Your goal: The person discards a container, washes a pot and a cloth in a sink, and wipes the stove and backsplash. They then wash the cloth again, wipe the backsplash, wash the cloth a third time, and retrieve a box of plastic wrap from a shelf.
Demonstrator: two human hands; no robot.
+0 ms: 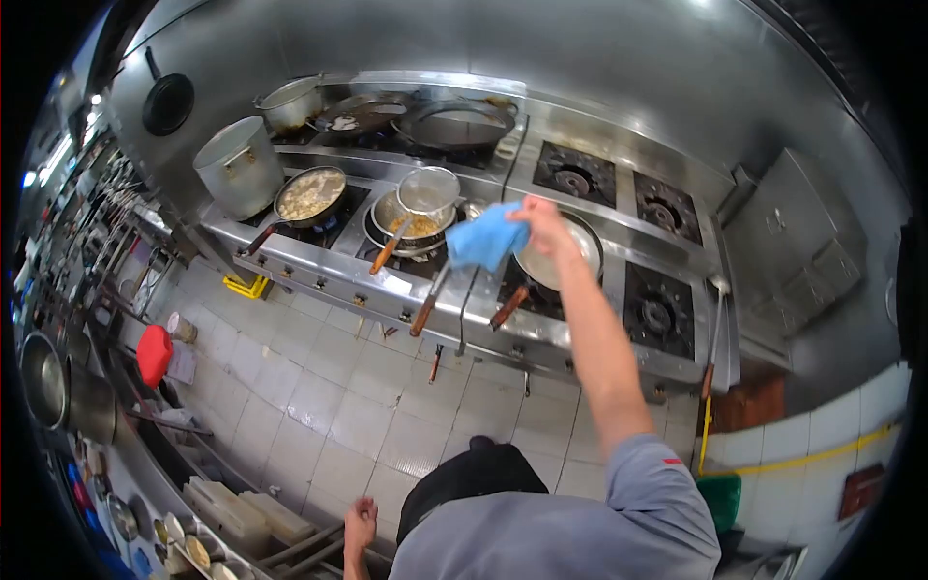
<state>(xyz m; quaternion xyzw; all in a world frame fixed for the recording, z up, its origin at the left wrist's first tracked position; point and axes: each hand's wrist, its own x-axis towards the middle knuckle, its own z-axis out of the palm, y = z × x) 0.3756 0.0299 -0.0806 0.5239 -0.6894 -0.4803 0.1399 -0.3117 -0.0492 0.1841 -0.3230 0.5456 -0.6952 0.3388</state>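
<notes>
While the right hand (541,224) grips a blue cloth (486,238) above the stove (304,277), the left hand (361,522) hangs low, fingers curled, their contact unclear. Beneath the right hand sits a frying pan (534,265), contents indistinct; leftward, a metal pot (380,210) holds golden-brown bits (418,227), and farther left a skillet (337,184) holds pale chunks (309,196).

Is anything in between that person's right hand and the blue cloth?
Nothing visible: the right hand grips the blue cloth directly, held out over the stove. The left hand is low down, away from both.
</notes>
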